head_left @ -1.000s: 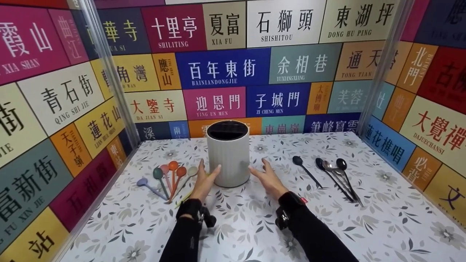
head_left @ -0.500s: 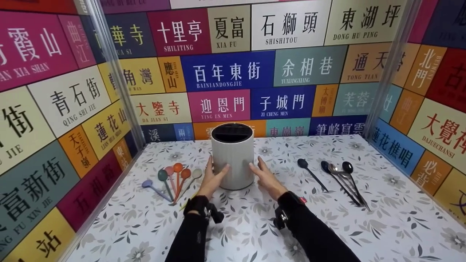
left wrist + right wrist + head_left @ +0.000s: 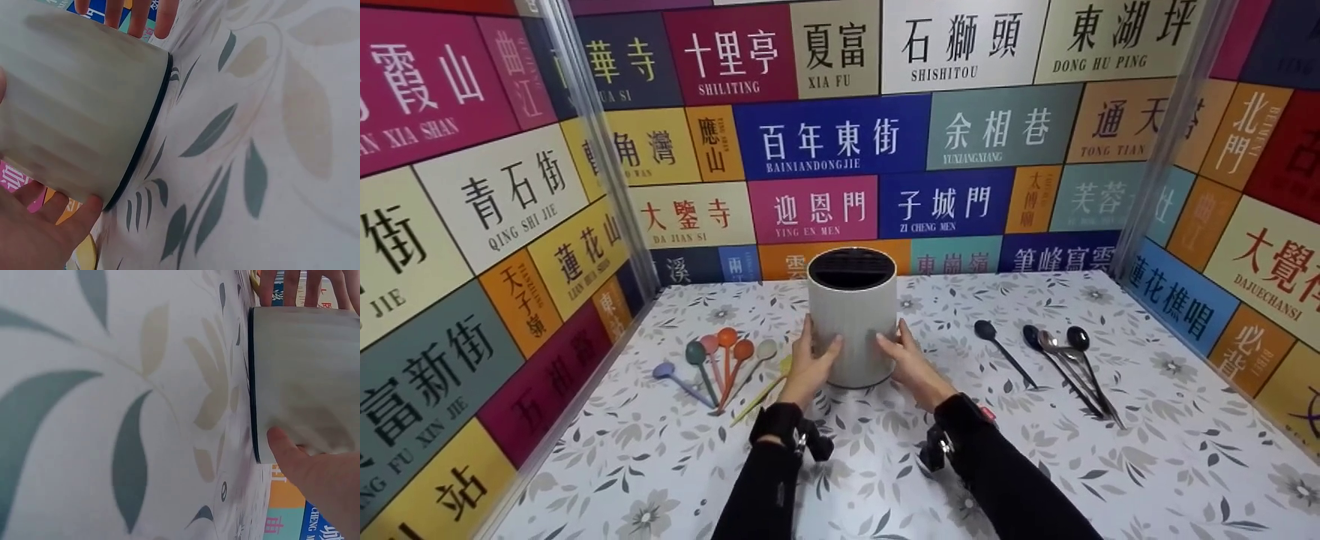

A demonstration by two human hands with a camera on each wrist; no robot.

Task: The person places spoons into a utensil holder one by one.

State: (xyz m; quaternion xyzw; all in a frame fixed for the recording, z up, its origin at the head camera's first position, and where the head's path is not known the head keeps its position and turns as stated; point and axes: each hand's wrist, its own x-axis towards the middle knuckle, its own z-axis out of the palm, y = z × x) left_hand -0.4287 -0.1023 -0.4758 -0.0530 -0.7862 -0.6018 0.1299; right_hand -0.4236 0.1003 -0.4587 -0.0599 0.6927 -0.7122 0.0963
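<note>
Head view: left hand [image 3: 811,372] and right hand [image 3: 916,367] now grip pale cylinder [image 3: 853,322] (merely flanked a second ago); nudged slightly right, so apparently being repositioned.

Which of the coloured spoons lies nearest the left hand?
The yellow spoon: in the head view, its upper end reaches beside the left hand, while the others lie farther left.

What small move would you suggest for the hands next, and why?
I would probably ease the left hand and right hand off the container: both grip its sides, yet it looks upright, seemingly resting on the table between the coloured spoons and the darker spoons, so it should stand unaided.
</note>
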